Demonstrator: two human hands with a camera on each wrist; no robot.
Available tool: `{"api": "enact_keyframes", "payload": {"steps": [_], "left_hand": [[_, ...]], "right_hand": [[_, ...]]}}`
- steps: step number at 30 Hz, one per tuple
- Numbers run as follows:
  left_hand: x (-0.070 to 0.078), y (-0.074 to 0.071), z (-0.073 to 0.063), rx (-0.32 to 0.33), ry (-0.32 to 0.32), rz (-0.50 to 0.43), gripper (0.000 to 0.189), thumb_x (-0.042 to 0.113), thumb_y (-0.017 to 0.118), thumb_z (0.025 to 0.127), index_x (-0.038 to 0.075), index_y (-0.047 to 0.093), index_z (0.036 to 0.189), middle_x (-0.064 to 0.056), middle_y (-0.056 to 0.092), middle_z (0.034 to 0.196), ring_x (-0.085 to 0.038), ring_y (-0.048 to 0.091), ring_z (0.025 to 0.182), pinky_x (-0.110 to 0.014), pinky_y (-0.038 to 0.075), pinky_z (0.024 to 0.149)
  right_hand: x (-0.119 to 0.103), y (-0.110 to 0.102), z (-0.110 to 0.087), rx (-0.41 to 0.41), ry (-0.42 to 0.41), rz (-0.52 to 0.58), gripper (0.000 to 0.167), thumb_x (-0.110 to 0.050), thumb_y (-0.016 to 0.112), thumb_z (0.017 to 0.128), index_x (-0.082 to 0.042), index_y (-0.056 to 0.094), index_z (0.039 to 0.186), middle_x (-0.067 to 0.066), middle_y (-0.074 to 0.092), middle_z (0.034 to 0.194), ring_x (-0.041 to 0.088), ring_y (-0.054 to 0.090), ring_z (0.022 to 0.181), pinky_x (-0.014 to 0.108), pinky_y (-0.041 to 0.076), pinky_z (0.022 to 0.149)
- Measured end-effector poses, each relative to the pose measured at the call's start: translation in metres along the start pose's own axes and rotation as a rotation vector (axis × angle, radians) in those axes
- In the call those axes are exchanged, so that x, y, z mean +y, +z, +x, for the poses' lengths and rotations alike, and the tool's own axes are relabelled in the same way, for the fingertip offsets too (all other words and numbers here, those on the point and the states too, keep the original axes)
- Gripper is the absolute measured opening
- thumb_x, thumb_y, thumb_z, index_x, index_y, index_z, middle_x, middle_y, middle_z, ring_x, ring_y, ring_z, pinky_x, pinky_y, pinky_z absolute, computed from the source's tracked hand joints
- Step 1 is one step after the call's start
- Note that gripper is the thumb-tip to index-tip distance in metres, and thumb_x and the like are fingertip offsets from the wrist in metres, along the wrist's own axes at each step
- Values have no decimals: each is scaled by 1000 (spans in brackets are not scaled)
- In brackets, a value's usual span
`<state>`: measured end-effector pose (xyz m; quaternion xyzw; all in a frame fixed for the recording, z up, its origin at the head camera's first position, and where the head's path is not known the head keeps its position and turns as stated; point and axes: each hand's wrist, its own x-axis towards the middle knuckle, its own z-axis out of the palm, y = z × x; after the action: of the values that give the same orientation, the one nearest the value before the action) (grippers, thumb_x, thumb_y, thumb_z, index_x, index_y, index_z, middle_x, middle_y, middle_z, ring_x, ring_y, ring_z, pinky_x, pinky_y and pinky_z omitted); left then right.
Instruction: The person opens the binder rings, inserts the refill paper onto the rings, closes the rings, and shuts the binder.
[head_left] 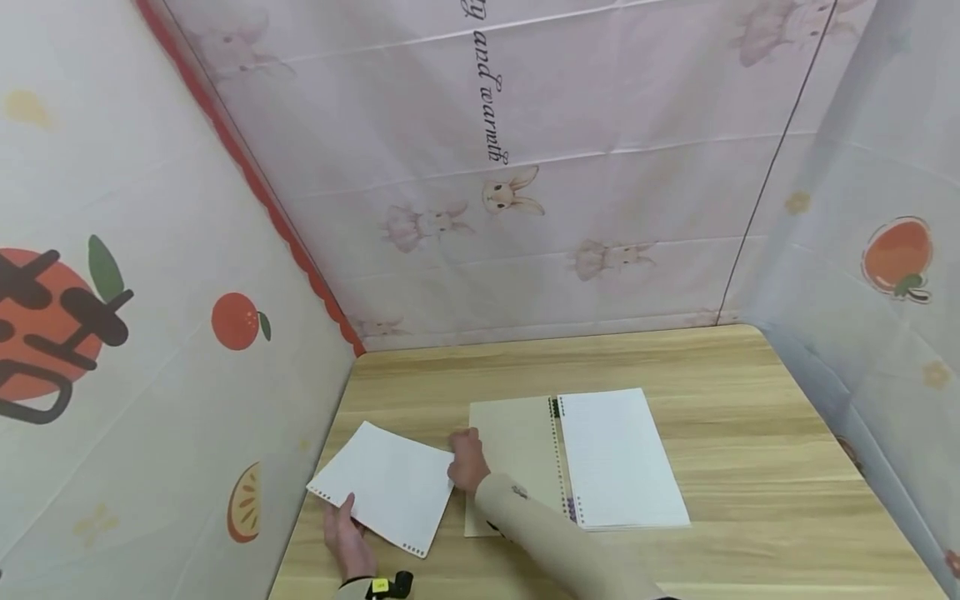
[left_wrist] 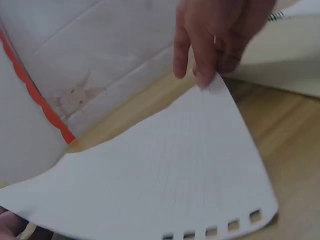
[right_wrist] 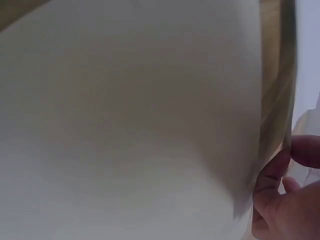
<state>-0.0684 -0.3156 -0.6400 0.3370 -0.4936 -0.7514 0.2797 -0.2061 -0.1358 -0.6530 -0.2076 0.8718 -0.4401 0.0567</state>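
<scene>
A white loose-leaf paper (head_left: pixel 392 483) with punched holes lies slanted at the left of the table, perhaps several sheets thick. At its lower left edge my left hand (head_left: pixel 349 540) holds it, thumb on top and fingers beneath. My right hand (head_left: pixel 468 462) pinches the far right corner between thumb and fingers. In the left wrist view that paper (left_wrist: pixel 150 175) bows upward, with square holes along the near edge. The right wrist view shows the right hand (right_wrist: pixel 285 195) at the paper's edge. Beside it lies an open ring-bound notebook (head_left: pixel 510 442), partly covered by my right sleeve.
White sheets (head_left: pixel 622 458) with holes lie over the notebook's right side, next to its dark rings (head_left: pixel 556 408). The wooden table (head_left: pixel 757 433) meets printed cloth walls (head_left: pixel 637 208) at the back and on both sides. My left wrist wears a black strap.
</scene>
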Motion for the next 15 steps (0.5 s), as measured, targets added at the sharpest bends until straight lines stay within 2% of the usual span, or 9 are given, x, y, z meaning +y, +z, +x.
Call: {"api": "enact_keyframes", "payload": {"steps": [2,3,4,6,9,12,15], "left_hand": [[-1,2,-1,-48,-7,45,70,20,52,108,12,15,167,-8,44,163,-3,58,125,-15,52,94],[-2,3,-1,-73,-9,71,71,19,51,108,15,12,167,-10,32,170,-3,56,129,-15,51,94],[-3,4,-1,-96,-10,86,72,17,49,108,17,9,168,-11,21,173,-5,54,131,-15,52,93],[-4,7,-1,-138,-10,111,74,11,46,108,21,3,168,-14,13,175,-5,52,132,-16,54,91],[-6,11,-2,-184,-5,123,78,3,42,107,23,-2,168,-17,14,174,-3,53,128,-17,55,89],[-9,15,-5,-231,9,132,77,-3,39,105,20,0,168,-19,19,172,3,54,123,-15,53,92],[-11,20,-8,-248,13,162,72,-5,39,104,14,8,167,-16,30,166,8,56,116,-12,52,93]], "right_hand": [[0,-6,0,-17,17,61,42,15,59,78,14,65,120,29,63,116,42,62,108,49,57,95],[-1,-9,0,-34,36,97,44,14,59,78,16,63,122,30,65,118,44,63,112,50,57,96],[-1,-12,0,-62,66,138,45,13,61,79,16,62,124,31,66,122,45,63,116,51,57,98],[-3,-18,0,-116,134,220,47,8,66,82,15,62,128,31,67,128,43,65,120,50,57,98],[-4,-24,-1,-192,210,308,39,1,72,85,10,69,122,23,75,114,29,73,96,39,61,79],[-2,-28,-3,-257,249,417,25,1,71,89,6,75,113,17,77,89,17,67,65,30,58,59],[2,-35,-6,-303,265,522,24,4,66,92,7,74,114,16,75,78,13,63,53,28,60,55]]}}
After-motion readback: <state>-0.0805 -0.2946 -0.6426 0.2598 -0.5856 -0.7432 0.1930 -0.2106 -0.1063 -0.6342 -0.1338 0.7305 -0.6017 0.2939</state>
